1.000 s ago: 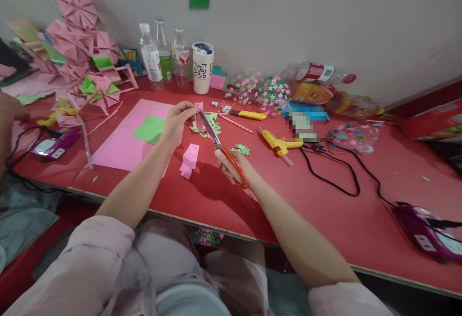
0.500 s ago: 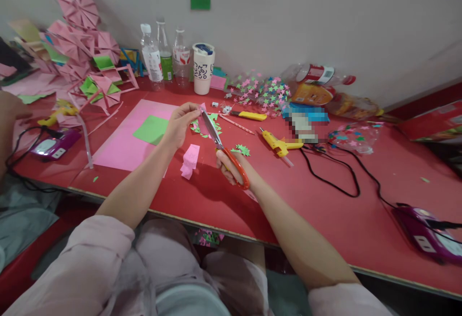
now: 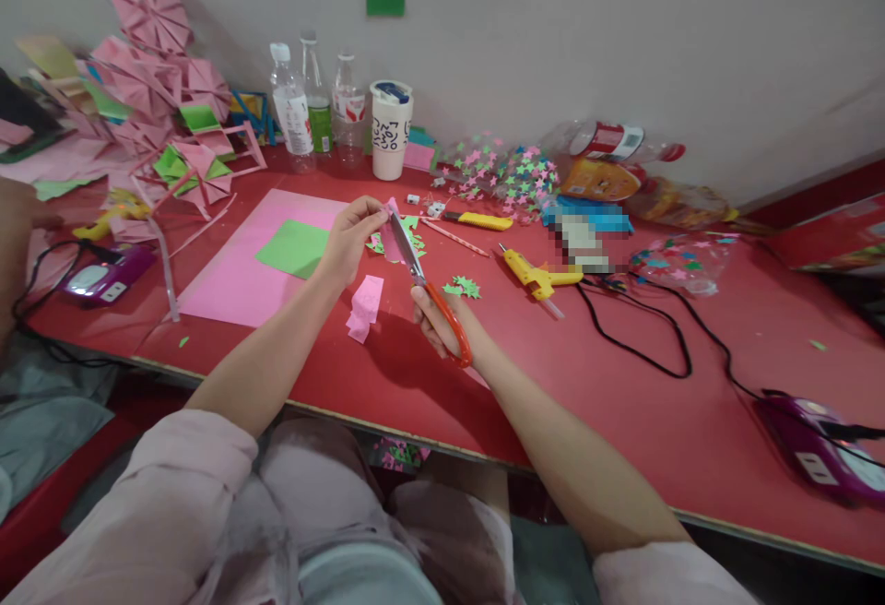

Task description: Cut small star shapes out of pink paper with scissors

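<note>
Between the fingertips of my left hand (image 3: pixel 354 231) is a small piece of pink paper (image 3: pixel 393 206). My right hand (image 3: pixel 437 317) is wrapped round the orange handles of a pair of scissors (image 3: pixel 409 253). The blades point away from me and lie against the pink piece; whether they bite into it I cannot tell. Behind the blades lie green paper scraps (image 3: pixel 417 234). A strip of pink paper (image 3: pixel 365 308) rests on the table below my hands, and small green paper stars (image 3: pixel 463 287) sit just right of the scissors.
On the red table (image 3: pixel 553 393) are a pink sheet (image 3: pixel 225 287) with a green square (image 3: pixel 290 248) on it, a yellow glue gun (image 3: pixel 536 275) and a yellow cutter (image 3: pixel 484 220). Bottles (image 3: pixel 294 116) and a cup (image 3: pixel 391 139) stand along the wall. Another person's arm (image 3: pixel 15 227) shows at left.
The orange handles have shifted slightly left and down with my right hand. My left hand still pinches the pink paper at nearly the same spot.
</note>
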`<state>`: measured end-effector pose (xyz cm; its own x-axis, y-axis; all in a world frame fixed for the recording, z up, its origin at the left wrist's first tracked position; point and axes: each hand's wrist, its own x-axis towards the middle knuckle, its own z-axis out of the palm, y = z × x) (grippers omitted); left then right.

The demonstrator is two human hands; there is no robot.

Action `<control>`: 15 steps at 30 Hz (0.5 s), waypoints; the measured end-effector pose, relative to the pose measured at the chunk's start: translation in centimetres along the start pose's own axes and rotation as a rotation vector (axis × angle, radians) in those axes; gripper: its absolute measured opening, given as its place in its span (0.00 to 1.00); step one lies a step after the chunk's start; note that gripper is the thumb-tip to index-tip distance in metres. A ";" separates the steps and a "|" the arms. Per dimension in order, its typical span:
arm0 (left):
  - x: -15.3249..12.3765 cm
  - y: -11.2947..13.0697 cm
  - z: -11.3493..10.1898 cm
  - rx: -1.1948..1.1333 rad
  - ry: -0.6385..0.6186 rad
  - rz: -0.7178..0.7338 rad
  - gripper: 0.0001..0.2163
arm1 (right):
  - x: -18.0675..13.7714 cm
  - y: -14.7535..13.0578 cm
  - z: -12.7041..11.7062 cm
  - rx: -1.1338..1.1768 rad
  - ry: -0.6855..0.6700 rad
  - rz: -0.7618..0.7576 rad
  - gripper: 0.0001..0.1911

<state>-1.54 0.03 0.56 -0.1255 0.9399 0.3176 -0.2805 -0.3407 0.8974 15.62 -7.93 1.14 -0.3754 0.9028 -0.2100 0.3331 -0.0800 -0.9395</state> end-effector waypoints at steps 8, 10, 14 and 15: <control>-0.1 -0.1 0.2 -0.003 0.013 -0.029 0.05 | -0.1 -0.4 0.0 -0.004 0.012 0.019 0.24; -0.1 -0.1 0.2 -0.005 0.006 -0.030 0.05 | -0.2 -0.5 0.0 -0.003 0.014 0.029 0.23; 0.0 -0.3 0.1 -0.030 -0.012 -0.027 0.05 | -0.1 -0.4 0.0 -0.003 0.025 0.022 0.23; 0.0 -0.4 0.1 -0.033 -0.012 -0.025 0.05 | 0.0 -0.3 0.0 -0.003 0.031 0.017 0.23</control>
<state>-1.31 0.17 0.25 -0.1063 0.9483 0.2990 -0.3150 -0.3173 0.8945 15.51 -7.96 1.38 -0.3428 0.9140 -0.2171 0.3414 -0.0941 -0.9352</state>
